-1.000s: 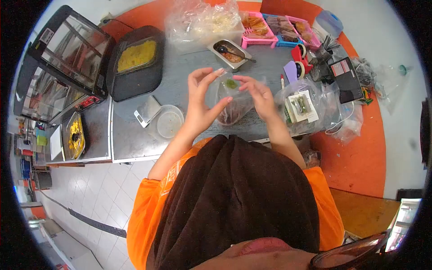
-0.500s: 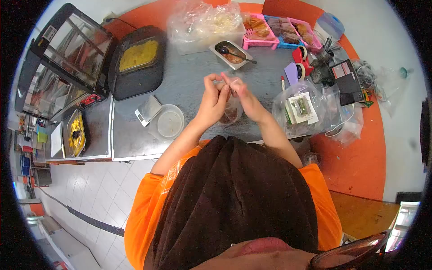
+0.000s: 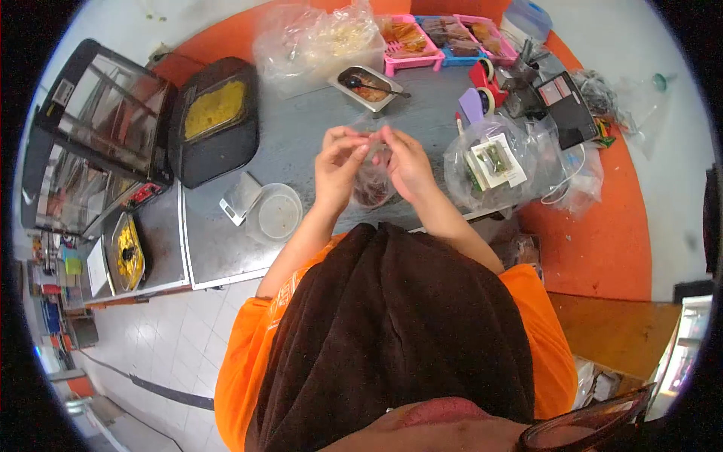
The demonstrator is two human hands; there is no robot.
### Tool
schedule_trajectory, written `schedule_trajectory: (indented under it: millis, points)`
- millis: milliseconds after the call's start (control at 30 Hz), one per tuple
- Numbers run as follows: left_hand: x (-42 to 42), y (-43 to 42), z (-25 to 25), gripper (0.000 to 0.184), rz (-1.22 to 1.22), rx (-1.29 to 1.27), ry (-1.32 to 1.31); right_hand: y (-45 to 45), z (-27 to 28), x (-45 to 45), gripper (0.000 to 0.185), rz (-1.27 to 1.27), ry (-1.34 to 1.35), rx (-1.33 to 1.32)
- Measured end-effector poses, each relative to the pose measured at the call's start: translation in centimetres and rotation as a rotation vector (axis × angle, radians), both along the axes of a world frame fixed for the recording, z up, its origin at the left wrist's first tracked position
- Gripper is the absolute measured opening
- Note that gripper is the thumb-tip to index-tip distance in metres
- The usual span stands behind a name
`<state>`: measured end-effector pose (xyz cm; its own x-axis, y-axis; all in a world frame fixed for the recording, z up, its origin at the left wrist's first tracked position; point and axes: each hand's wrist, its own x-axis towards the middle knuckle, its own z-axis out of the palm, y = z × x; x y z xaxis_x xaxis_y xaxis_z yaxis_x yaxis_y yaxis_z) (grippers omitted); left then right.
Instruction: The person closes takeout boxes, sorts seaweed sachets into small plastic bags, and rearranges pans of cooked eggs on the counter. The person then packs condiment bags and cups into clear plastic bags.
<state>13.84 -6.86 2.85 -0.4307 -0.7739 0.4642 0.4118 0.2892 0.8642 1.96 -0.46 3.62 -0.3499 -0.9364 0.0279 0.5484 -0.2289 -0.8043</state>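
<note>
A clear plastic bag [image 3: 374, 188] with something reddish-brown in its bottom hangs between my hands, just above the counter's near side. My left hand [image 3: 337, 169] pinches one side of its top, thumb and fingers pressed together. On the other side, my right hand [image 3: 412, 167] grips the bag's upper part with bent fingers. The two hands' fingertips are close together at the top. Beyond them stands a metal pan [image 3: 367, 87] of reddish food with a black ladle [image 3: 384, 90] in it. To the left lie a round clear tub [image 3: 276, 212] and a small scale [image 3: 241, 197].
A glass display warmer [image 3: 98, 143] and a black tray with yellow food [image 3: 215, 120] stand left. At the back are a large plastic-covered bin [image 3: 324, 56] and pink baskets [image 3: 413, 47]. Tape dispensers [image 3: 482, 94] and a plastic bag holding packets [image 3: 493, 162] lie right.
My view has shifted, so the counter's things appear farther left. My hands have parted slightly at the fingertips, and my right hand has turned, still holding the bag.
</note>
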Motion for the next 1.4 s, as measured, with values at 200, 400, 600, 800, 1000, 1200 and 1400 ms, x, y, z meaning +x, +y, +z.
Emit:
schedule_trajectory:
  millis: [200, 400, 600, 800, 1000, 1200, 1400]
  points:
    - [0.5, -0.3, 0.9, 0.008, -0.022, -0.176, -0.14, 0.2, -0.5, -0.8, 0.013, 0.029, 0.509, 0.057]
    - [0.1, -0.3, 1.5, 0.004, -0.045, -0.098, -0.161, 1.2, -1.1, -1.9, 0.011, 0.304, 0.566, -0.124]
    - [-0.1, -0.1, 1.8, 0.008, -0.051, 0.116, -0.267, 1.6, -0.3, 0.5, 0.016, -0.302, 0.771, -0.052]
    - [0.0, -2.4, 0.7, 0.01, -0.188, 0.341, -0.238, 4.3, 0.8, 0.0, 0.008, -0.53, 1.386, -0.35]
    - [-0.1, -7.3, -6.1, 0.011, 0.009, 0.242, -0.256, 8.1, -5.2, 0.1, 0.008, -0.27, 1.112, -0.232]
    - [1.5, -7.1, -6.3, 0.016, -0.093, 0.402, -0.311, 8.0, -6.6, -0.6, 0.019, -0.115, 0.906, -0.214]
    - [2.7, -0.4, -7.7, 0.082, -0.378, 0.067, -0.26, 10.5, -4.8, -2.1, 0.048, -0.173, 0.643, -0.063]
